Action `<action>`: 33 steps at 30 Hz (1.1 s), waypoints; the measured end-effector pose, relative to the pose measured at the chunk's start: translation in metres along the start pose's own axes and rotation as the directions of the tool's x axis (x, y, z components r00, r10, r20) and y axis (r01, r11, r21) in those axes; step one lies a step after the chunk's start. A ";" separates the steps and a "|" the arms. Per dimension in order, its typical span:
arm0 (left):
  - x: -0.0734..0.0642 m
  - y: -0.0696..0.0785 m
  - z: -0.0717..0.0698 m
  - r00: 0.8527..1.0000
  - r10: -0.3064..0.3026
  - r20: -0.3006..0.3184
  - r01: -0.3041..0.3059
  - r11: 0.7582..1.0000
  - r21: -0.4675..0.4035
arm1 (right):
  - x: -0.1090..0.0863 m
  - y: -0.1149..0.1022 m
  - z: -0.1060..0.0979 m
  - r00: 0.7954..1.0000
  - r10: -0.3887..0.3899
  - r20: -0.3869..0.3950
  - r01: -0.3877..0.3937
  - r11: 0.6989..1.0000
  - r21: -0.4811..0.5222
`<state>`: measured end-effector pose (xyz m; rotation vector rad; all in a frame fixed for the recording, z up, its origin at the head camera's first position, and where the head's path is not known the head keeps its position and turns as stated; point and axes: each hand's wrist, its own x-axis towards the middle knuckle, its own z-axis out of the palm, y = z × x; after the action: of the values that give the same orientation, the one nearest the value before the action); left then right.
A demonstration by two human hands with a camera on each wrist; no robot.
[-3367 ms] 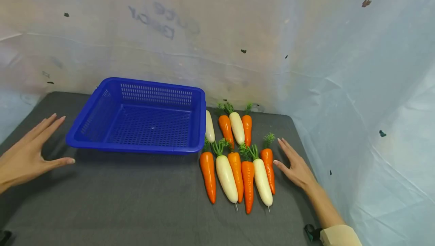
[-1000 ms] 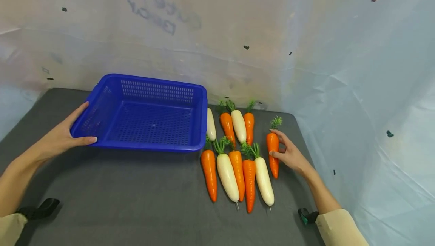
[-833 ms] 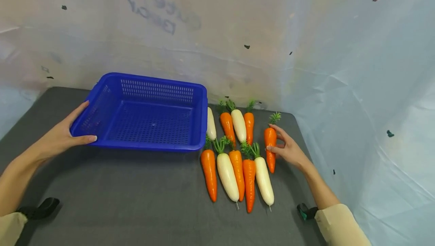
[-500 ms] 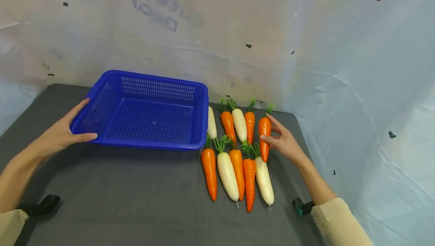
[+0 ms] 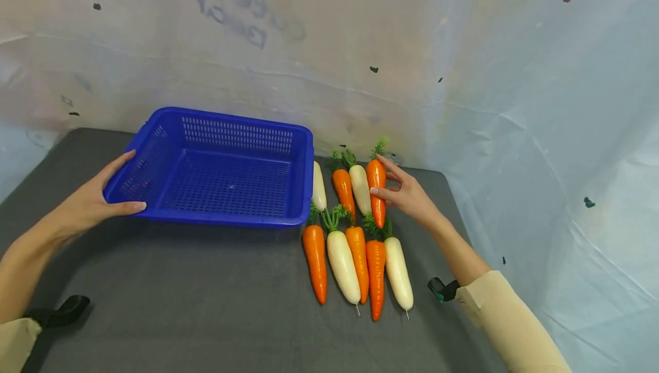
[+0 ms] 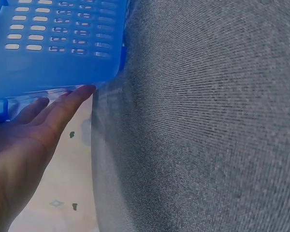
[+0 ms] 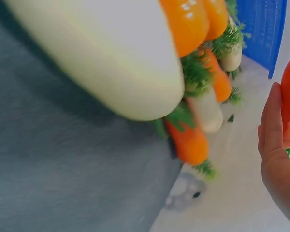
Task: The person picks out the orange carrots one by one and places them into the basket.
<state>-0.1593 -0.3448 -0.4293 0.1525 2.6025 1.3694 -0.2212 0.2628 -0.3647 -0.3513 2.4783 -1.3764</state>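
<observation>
Currently the right hand [image 5: 409, 194] pinches an orange carrot [image 5: 377, 179] between thumb and fingertips; the left hand [image 5: 84, 208], fingers straight, thumb well apart, touches the blue slotted basket [image 5: 226, 187].

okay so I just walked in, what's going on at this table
A person's right hand holds up a glossy orange carrot with a feathery green top, above the far right of a group of orange carrots and long white radishes. The left hand rests against the near left corner of a rectangular blue plastic basket. The held carrot is outside the basket, and the grouped vegetables lie on the dark grey cloth-covered table.
</observation>
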 end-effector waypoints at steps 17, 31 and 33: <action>0.000 -0.001 0.003 1.000 0.005 0.001 -0.005 0.997 -0.081 | 0.038 -0.050 0.030 0.986 -0.141 0.092 0.143 0.990 -0.014; -0.003 -0.001 0.001 1.000 0.012 -0.013 -0.013 0.999 -0.036 | 0.070 -0.090 0.081 0.960 -0.206 0.188 0.213 0.977 -0.019; -0.003 -0.002 0.002 1.000 0.015 -0.014 -0.016 0.999 -0.044 | 0.076 -0.096 0.089 0.954 -0.215 0.207 0.224 0.974 -0.021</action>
<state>-0.1556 -0.3448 -0.4317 0.1572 2.5854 1.4368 -0.2526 0.1173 -0.3378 -0.7591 2.3582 -1.2931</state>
